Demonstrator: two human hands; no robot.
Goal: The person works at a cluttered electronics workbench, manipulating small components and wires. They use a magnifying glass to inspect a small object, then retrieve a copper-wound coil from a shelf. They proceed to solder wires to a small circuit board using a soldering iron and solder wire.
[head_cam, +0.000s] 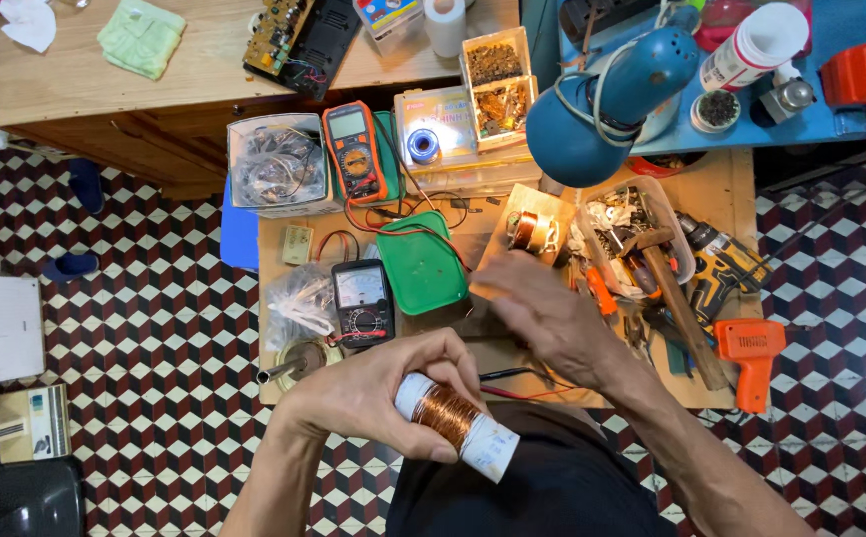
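Observation:
My left hand (373,393) grips a white tube wound with copper wire (453,418), held over my lap at the table's near edge. My right hand (542,303) hovers blurred above the wooden work table (721,174), fingers closed together; whether it pinches a wire is too blurred to tell. Just beyond it lies a small transformer with a copper coil (530,231). A green plastic box lid (420,264) sits to the left of that hand.
A black analog meter (361,301) and an orange multimeter (355,151) lie on the table. A tray of tools with a hammer (676,298), a yellow drill (726,267), an orange glue gun (751,353) and a blue lamp (602,104) stand at the right. The floor is checkered tile.

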